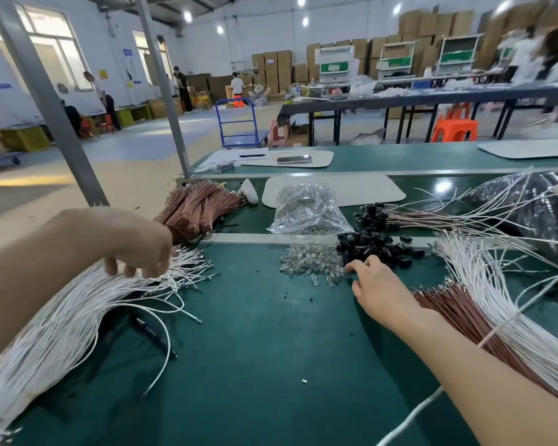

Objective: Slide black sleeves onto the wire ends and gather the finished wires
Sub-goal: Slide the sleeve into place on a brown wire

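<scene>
Head view: left hand [136, 249], right hand [379, 284], one sleeve pile [374, 247], two white-wire bundles [62, 317] [496, 304].

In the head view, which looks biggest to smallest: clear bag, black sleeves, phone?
1. Clear bag, only slightly bigger than
2. black sleeves; these two look nearly alike.
3. Phone looks smallest, but it lies farther back, so that is unsure.
</scene>
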A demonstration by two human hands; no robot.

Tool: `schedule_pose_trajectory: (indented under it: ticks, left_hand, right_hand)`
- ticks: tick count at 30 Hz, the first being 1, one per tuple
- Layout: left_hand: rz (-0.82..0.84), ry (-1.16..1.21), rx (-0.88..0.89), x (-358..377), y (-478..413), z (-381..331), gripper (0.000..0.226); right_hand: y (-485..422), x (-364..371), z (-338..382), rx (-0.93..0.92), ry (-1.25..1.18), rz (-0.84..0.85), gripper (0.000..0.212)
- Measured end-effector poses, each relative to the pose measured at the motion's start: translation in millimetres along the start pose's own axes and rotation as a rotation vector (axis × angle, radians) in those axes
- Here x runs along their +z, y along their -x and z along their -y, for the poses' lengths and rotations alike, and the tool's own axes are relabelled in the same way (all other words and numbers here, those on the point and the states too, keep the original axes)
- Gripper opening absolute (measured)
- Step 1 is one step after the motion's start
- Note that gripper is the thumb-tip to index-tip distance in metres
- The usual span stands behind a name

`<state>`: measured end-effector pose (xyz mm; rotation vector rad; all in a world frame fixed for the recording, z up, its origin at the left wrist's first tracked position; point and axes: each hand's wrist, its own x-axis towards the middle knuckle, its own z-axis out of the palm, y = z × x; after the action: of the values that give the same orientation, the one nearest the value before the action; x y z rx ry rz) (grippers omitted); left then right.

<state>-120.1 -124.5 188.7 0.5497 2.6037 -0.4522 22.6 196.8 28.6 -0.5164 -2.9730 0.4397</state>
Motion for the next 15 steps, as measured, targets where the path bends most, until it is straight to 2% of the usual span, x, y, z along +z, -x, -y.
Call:
schedule_pose_trajectory:
  ticks: [3,5,7,11,15]
  left_hand:
    - [0.122,-0.204,-0.135,12.8,7.1,3.2,0.028]
    - [0.148,-0.283,-0.15,24.8,6.2,3.5,0.036]
    - [0.165,-0.332,-0.14,37.6,2.3,3.4,0.034]
    - [0.12,-0.283,-0.107,52.5,-8.2,13.7,0.015]
    - [0.009,-0.242,-0.011,51.3,-14.7,23.8,0.019]
  right_hand:
    - [-0.7,0.8,-1.1,-0.022,-0.003,-0.011,0.038]
    - [-1.5,0.3,1.0,-0.019,0.003,-0.007,0.039]
    - [-1.7,-0.4,3.0,-0.016,0.026,0.004,0.04]
    - [-0.7,-0.1,5.2,-0.015,0.092,0.029,0.041]
    - [0.5,1.0,5.9,-0.017,0.11,0.026,0.041]
